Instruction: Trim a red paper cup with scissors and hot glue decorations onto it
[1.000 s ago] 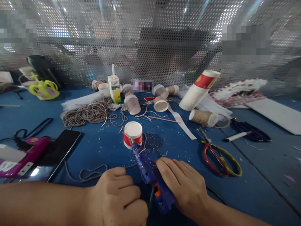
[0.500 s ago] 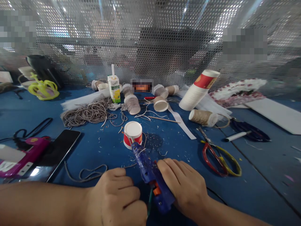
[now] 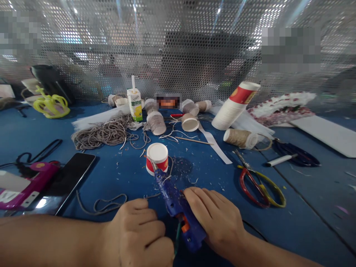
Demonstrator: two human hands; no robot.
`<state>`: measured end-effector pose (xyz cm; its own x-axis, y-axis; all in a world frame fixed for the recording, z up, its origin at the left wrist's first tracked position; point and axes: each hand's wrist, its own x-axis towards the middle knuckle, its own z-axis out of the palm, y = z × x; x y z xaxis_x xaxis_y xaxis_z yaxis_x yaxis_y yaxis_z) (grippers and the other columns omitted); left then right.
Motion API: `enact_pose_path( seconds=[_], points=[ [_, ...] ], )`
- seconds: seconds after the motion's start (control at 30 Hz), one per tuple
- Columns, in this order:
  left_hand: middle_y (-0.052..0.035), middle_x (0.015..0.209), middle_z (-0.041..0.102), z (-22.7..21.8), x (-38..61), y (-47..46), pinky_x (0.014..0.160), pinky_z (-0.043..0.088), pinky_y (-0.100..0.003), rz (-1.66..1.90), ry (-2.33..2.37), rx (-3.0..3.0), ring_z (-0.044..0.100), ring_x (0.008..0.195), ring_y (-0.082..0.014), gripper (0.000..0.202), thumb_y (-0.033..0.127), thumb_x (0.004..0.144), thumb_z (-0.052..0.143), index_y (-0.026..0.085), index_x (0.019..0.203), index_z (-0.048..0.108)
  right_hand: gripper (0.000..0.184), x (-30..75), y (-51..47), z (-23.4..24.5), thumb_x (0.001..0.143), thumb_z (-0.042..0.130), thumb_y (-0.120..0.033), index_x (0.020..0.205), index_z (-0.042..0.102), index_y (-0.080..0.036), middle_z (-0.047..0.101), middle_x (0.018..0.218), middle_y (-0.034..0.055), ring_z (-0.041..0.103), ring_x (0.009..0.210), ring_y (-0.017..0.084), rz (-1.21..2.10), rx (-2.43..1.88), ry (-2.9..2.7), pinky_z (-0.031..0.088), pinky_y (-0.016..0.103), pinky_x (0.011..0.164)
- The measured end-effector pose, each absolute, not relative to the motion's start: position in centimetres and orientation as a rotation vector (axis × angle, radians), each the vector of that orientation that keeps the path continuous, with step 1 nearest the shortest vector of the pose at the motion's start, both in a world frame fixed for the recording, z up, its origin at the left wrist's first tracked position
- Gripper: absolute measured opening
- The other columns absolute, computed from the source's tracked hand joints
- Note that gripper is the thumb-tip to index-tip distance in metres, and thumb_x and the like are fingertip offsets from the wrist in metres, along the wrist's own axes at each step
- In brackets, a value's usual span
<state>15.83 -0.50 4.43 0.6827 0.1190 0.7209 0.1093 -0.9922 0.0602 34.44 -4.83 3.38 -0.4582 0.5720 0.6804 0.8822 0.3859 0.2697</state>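
Note:
My right hand point(image 3: 219, 220) is wrapped round a blue glue gun point(image 3: 178, 205) with an orange trigger. The gun's nozzle points at the lower side of an upturned red and white paper cup point(image 3: 157, 158) standing on the blue table point(image 3: 116, 174). My left hand point(image 3: 140, 233) is curled into a fist close to the gun's rear; a thin cord seems to run from it, but I cannot make out what its fingers hold. A loose length of grey twine point(image 3: 104, 204) lies just left of that hand.
A phone point(image 3: 68, 181) and a pink glue gun point(image 3: 26, 185) lie at the left. Red and yellow scissors point(image 3: 260, 183) lie at the right. Further back are a twine heap point(image 3: 101, 133), a juice carton point(image 3: 135, 104), twine-wrapped cups point(image 3: 156, 122) and a leaning cup stack point(image 3: 235, 107). A perforated metal screen point(image 3: 178, 48) closes the back.
The glue gun's nozzle has edged slightly closer to the cup. Both hands otherwise stay where they were.

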Motion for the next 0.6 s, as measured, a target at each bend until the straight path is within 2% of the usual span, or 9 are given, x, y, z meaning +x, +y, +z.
enact_pose_path(
  seconds=[0.3,0.6],
  points=[
    [0.0026,0.038,0.032,4.22,16.0,-0.66,0.044,0.014,-0.031,1.301,0.207,2.85,0.022,0.042,-0.0124,0.042,0.008,0.08,0.042,0.017,0.039,0.038,0.027,34.31,-5.22,4.15,0.085,0.035,-0.008,0.093,0.061,-0.011,0.07,0.076,0.0058,0.062,0.062,0.015,-0.906,-1.272,-2.231,0.044,0.028,0.059],
    [0.0028,0.038,0.033,4.12,15.83,-0.4,0.045,0.012,-0.031,1.281,0.098,2.883,0.022,0.042,-0.0121,0.036,0.001,0.07,0.043,0.017,0.039,0.039,0.028,34.14,-5.02,3.74,0.087,0.032,-0.009,0.091,0.06,-0.012,0.07,0.074,0.0052,0.06,0.058,0.014,-0.886,-1.253,-2.184,0.042,0.028,0.056]
  ],
)
